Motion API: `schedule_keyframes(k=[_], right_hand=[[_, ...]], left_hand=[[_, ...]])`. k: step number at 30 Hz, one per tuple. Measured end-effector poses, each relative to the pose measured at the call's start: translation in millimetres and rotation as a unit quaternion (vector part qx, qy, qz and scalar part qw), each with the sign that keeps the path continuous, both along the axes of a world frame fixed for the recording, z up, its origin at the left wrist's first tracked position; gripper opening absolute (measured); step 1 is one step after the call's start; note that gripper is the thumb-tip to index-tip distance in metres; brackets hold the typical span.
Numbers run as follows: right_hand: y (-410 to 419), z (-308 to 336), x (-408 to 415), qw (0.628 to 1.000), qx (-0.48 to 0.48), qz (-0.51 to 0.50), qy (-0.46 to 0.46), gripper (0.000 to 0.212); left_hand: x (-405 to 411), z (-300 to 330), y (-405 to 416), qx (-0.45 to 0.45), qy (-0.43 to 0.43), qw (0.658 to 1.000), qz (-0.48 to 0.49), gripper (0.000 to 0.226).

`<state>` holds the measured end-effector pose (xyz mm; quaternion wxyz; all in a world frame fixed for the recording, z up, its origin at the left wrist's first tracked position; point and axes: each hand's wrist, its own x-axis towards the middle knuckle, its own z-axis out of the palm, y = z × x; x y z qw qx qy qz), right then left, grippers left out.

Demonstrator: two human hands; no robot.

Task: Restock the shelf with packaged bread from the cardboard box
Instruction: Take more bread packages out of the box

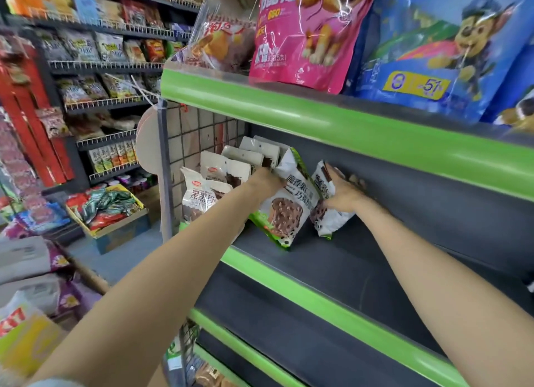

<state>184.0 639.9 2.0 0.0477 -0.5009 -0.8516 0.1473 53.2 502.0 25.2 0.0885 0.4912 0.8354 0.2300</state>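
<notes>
While both arms reach into the dark shelf, the left hand sits behind the top of a white-and-green bread bag, fingers hidden, so can't tell its grip. Right hand curls round a second bag just beside it. More white packs stand at the left end against the wire grid. No cardboard box I can make out; everything's pretty blurry.

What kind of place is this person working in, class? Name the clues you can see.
Most likely a small grocery shop: a green-edged shelf holding packaged bread, wire racks of snack bags across the aisle, and big cartoon-printed bags on display above.
</notes>
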Motion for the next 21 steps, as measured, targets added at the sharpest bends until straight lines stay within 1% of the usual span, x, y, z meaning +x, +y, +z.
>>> schedule_keyframes(k=[1,2,3,4,5,6,8,9,10,11,13,14,15,16,18,19,21], right_hand=[[0.7,1.4,1.0,1.000,0.020,0.016,-0.002,0.096],[1.3,2.8,1.7,0.998,0.054,0.011,0.004,0.092],[4.4,2.9,1.4,0.995,0.102,-0.001,0.005,0.079],[7.0,5.3,1.1,0.987,0.159,-0.011,0.007,0.062],[10.2,7.8,0.8,0.980,0.198,-0.007,0.018,0.048],[14.9,9.3,0.7,0.976,0.215,0.001,0.036,0.040],[22.0,11.1,-0.6,0.974,0.208,0.031,0.085,0.041],[25.4,9.6,-1.0,0.972,0.213,0.040,0.095,0.043],[29.6,5.8,-1.6,0.970,0.224,0.036,0.087,0.044],[33.0,1.7,-2.8,0.970,0.231,0.025,0.071,0.044],[36.5,-6.9,-3.8,0.973,0.230,0.007,-0.016,0.048],[37.9,-9.6,-3.8,0.973,0.225,0.008,-0.047,0.052],[40.0,-10.0,-3.7,0.974,0.222,0.011,-0.053,0.056],[40.8,-7.4,-3.3,0.975,0.218,0.010,-0.045,0.056],[43.7,-0.3,-1.9,0.979,0.204,0.003,-0.010,0.048],[45.4,3.1,-1.0,0.983,0.184,0.001,0.013,0.045],[47.5,6.2,0.4,0.990,0.134,0.006,0.052,0.047]], left_hand=[[3.8,-6.0,0.6,0.053,-0.079,0.995,-0.004,0.053],[6.4,-5.4,1.0,0.107,-0.259,0.959,0.042,0.051],[6.1,1.7,1.5,0.134,-0.363,0.920,0.060,0.048],[9.4,3.4,-0.8,0.147,-0.334,0.930,0.048,0.045],[10.4,1.1,0.1,0.140,-0.270,0.952,0.042,0.044],[8.4,-0.4,0.3,0.128,-0.244,0.960,0.048,0.044],[10.5,-2.9,6.4,0.152,-0.284,0.946,0.025,0.045],[12.1,-4.4,9.7,0.156,-0.299,0.941,0.020,0.046],[12.0,-7.7,15.0,0.155,-0.311,0.938,0.012,0.046],[13.2,-9.0,17.6,0.142,-0.326,0.934,0.007,0.048],[11.7,-15.5,24.9,0.115,-0.338,0.934,0.016,0.052],[9.8,-18.6,28.8,0.116,-0.348,0.930,0.020,0.053],[9.2,-20.1,30.2,0.119,-0.354,0.927,0.023,0.052],[7.7,-22.2,32.3,0.120,-0.359,0.925,0.026,0.052],[3.8,-27.4,38.5,0.136,-0.376,0.916,0.024,0.049],[2.8,-28.9,40.9,0.152,-0.392,0.907,0.023,0.048],[2.0,-32.0,47.0,0.173,-0.425,0.888,0.020,0.048]])
